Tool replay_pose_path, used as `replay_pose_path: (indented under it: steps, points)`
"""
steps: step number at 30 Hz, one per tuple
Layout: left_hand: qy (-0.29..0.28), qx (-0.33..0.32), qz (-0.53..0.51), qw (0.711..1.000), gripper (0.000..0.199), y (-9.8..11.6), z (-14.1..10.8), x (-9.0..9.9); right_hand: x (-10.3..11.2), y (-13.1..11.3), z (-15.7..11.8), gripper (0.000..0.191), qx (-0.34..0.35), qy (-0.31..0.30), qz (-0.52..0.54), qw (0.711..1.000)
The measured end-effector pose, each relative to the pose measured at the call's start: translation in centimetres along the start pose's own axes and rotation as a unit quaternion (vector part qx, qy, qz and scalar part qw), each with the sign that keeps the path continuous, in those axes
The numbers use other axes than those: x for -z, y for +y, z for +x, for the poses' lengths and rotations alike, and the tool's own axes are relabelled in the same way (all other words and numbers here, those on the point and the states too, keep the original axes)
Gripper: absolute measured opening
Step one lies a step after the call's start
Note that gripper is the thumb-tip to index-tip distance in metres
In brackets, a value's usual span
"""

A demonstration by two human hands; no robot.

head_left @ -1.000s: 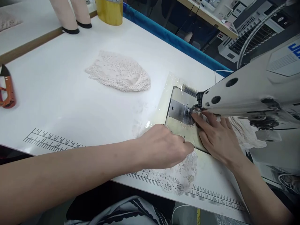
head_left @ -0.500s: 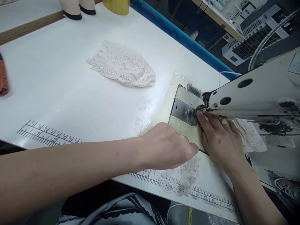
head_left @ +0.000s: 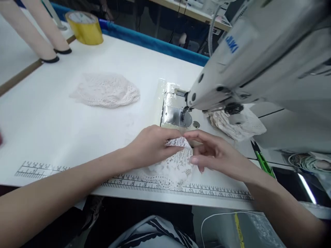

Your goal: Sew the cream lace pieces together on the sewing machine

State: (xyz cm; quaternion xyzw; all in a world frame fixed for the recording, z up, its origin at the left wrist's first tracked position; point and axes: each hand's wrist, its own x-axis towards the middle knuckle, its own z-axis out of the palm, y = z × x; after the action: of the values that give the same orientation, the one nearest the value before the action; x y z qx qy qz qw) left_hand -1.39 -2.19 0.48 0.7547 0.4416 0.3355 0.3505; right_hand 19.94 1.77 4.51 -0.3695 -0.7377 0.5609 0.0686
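My left hand (head_left: 155,144) pinches the upper edge of a white lace piece (head_left: 172,170) between thumb and fingers, in front of the sewing machine's metal plate (head_left: 172,116). The lace hangs down over the ruler marks at the table's front edge. Close to its right side is my right hand (head_left: 210,151), fingers apart and curved, the fingertips by the lace edge. The presser foot (head_left: 186,110) of the sewing machine (head_left: 219,72) stands just behind both hands, with no lace under it. A second lace piece (head_left: 108,90) lies flat on the table to the left.
More lace (head_left: 238,122) is piled under the machine arm. Green thread snips (head_left: 262,160) and a dark phone (head_left: 301,186) lie at the right. A yellow tape roll (head_left: 84,28) and two pale leg-like forms (head_left: 41,31) stand at the back left.
Both hands have come away from the needle area toward the front edge. The left hand now holds the lace up, and the right hand has opened beside it. The view has shifted right.
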Motion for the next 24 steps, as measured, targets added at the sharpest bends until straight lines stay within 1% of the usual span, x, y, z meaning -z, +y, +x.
replay_pose_path:
  steps: [2, 4, 7, 10, 14, 17, 18, 20, 22, 24]
  points:
    - [-0.003, 0.03, -0.058, 0.998, 0.011, 0.2, 0.2, 0.3, 0.3, 0.2, 0.9, 0.044, -0.018, -0.039, 0.05, 0.998]
    - [-0.001, 0.061, -0.097, 0.993, 0.01, 0.4, 0.5, 0.6, 0.9, 0.4, 1.8, 0.039, -0.021, -0.054, 0.073, 0.996]
    - [0.008, 0.113, -0.123, 0.986, 0.013, 0.6, 0.7, 1.1, 1.8, 0.7, 2.5, 0.029, -0.015, -0.046, 0.072, 0.996]
    - [0.008, 0.126, -0.129, 0.984, 0.016, 0.7, 0.8, 1.3, 2.0, 0.9, 2.6, 0.026, -0.008, -0.011, 0.057, 0.998]
    - [0.016, 0.097, -0.094, 0.991, 0.013, 0.7, 0.8, 1.1, 0.9, 1.1, 2.4, 0.025, 0.014, 0.021, 0.098, 0.995]
    - [0.042, 0.051, -0.03, 0.997, 0.013, 0.5, 0.7, 0.8, -0.1, 1.5, 2.2, 0.016, 0.039, 0.055, 0.12, 0.99]
    - [0.049, 0.024, -0.005, 0.998, 0.014, 0.4, 0.7, 0.7, -0.4, 1.7, 2.1, 0.013, 0.056, 0.073, 0.109, 0.99]
    - [0.069, -0.035, 0.05, 0.996, 0.014, 0.3, 0.8, 0.4, -0.9, 1.9, 1.9, 0.008, 0.119, 0.12, 0.052, 0.984]
    - [0.098, -0.081, 0.106, 0.986, 0.016, 0.1, 0.8, 0.2, -1.0, 2.0, 1.7, 0.007, 0.196, 0.171, -0.025, 0.965]
    - [0.129, -0.12, 0.177, 0.968, 0.018, -0.1, 0.7, 0.0, -1.0, 2.1, 1.5, 0.01, 0.247, 0.213, -0.083, 0.942]
